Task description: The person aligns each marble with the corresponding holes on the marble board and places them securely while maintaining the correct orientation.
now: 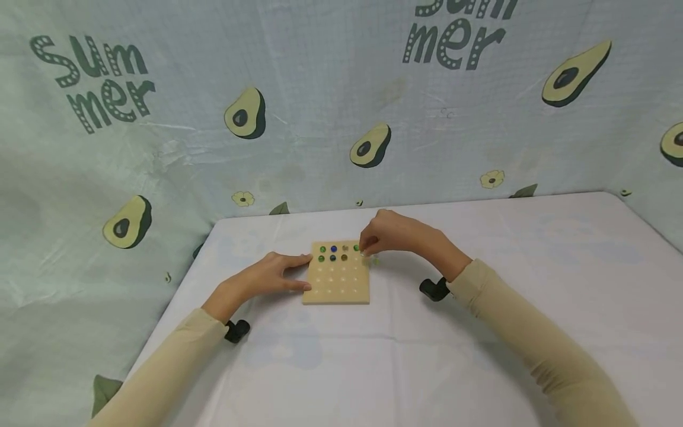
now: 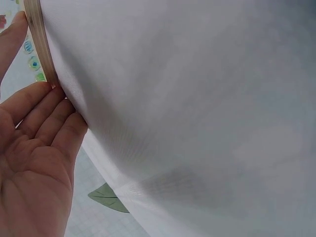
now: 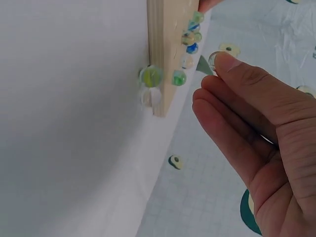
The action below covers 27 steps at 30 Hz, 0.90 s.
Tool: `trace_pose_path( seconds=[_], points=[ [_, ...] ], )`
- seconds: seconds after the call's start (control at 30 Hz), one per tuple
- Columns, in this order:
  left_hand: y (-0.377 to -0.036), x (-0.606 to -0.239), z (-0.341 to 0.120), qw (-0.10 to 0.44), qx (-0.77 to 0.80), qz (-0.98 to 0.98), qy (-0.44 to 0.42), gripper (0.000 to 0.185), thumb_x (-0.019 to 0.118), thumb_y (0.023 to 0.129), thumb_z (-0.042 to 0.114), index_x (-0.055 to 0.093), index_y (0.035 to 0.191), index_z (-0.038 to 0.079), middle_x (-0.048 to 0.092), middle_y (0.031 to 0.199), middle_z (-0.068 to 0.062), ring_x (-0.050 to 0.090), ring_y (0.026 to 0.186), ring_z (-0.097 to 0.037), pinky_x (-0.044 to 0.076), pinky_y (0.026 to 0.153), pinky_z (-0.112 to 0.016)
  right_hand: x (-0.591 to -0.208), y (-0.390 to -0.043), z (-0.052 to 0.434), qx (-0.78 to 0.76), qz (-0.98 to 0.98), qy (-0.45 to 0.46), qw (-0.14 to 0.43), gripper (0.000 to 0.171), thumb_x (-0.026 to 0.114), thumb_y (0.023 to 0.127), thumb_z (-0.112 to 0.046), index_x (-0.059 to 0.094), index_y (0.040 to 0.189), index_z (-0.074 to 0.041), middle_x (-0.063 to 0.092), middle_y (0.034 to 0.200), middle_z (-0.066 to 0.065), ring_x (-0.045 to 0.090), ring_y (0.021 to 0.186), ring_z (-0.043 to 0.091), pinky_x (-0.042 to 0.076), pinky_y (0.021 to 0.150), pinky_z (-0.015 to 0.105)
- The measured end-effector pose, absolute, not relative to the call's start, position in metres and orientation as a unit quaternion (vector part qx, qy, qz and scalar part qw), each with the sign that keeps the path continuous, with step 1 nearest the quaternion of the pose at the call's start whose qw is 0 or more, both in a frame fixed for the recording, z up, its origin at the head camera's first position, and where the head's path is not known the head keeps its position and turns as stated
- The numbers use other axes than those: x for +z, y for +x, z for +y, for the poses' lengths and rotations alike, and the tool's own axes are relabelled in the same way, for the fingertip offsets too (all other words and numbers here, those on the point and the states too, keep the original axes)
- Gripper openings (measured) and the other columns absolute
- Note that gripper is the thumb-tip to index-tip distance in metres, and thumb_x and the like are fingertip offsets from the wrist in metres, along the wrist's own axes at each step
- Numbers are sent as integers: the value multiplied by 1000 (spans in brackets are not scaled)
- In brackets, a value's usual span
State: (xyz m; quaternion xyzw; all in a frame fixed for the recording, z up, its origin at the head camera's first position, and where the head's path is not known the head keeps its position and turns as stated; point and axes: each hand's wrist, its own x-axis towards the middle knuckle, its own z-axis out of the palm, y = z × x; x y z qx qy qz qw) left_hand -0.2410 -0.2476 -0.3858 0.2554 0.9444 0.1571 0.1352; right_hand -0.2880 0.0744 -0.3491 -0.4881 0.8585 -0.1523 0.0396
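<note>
A square wooden board (image 1: pixel 335 281) with rows of shallow round hollows lies flat on the table. Glass marbles fill most of its two far rows, among them a blue marble (image 1: pixel 333 248), a green marble (image 1: pixel 321 258) and an amber one (image 1: pixel 344 258). My left hand (image 1: pixel 267 274) rests at the board's left edge, thumb and fingers spread and touching it. Between thumb and fingertips, my right hand (image 1: pixel 392 232) pinches a clear marble (image 3: pixel 213 60) above the board's far right corner. In the right wrist view, that marble is partly hidden by the thumb.
Beside the board's right edge, a yellow-green marble (image 3: pixel 151 76) and a clear marble (image 3: pixel 149 98) lie on the white tablecloth (image 1: pixel 341 362). A cloth backdrop (image 1: pixel 309 107) printed with avocados rises behind the table. Each wrist wears a black camera.
</note>
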Motion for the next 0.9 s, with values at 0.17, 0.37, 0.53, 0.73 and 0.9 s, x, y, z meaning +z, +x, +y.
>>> trace_pose_path(
  seconds=[0.17, 0.37, 0.53, 0.73, 0.9],
  points=[
    [-241, -387, -247, 129, 153, 945, 259, 86, 73, 88, 58, 45, 155, 11, 45, 155, -13, 40, 146, -31, 38, 116, -50, -349, -290, 64, -146, 858, -491, 44, 8, 80, 89, -17, 81, 95, -11, 76, 87, -6, 64, 74, 1, 55, 71, 19],
    [-240, -386, -247, 129, 146, 946, 257, 85, 72, 89, 59, 45, 155, 12, 45, 155, -12, 40, 145, -31, 38, 116, -49, -348, -289, 58, -145, 858, -490, 42, 8, 80, 90, -18, 81, 94, -12, 76, 87, -5, 64, 73, 1, 55, 70, 19],
    [-241, -386, -247, 127, 151, 944, 263, 86, 72, 88, 59, 45, 155, 12, 46, 155, -12, 41, 145, -30, 39, 116, -49, -348, -288, 59, -148, 860, -485, 45, 8, 81, 89, -17, 81, 94, -11, 76, 87, -5, 64, 73, 1, 55, 70, 19],
    [-240, -386, -247, 130, 150, 946, 258, 85, 73, 89, 58, 45, 155, 12, 45, 155, -12, 40, 145, -30, 39, 116, -49, -350, -288, 61, -154, 860, -484, 48, 7, 81, 89, -17, 81, 94, -12, 76, 86, -6, 63, 72, 2, 55, 70, 19],
    [-240, -386, -247, 127, 149, 946, 257, 84, 73, 89, 56, 45, 154, 12, 46, 155, -12, 41, 145, -30, 39, 116, -49, -350, -290, 63, -159, 860, -482, 49, 9, 81, 89, -18, 81, 95, -10, 76, 87, -5, 64, 74, 2, 56, 70, 19]
  ],
)
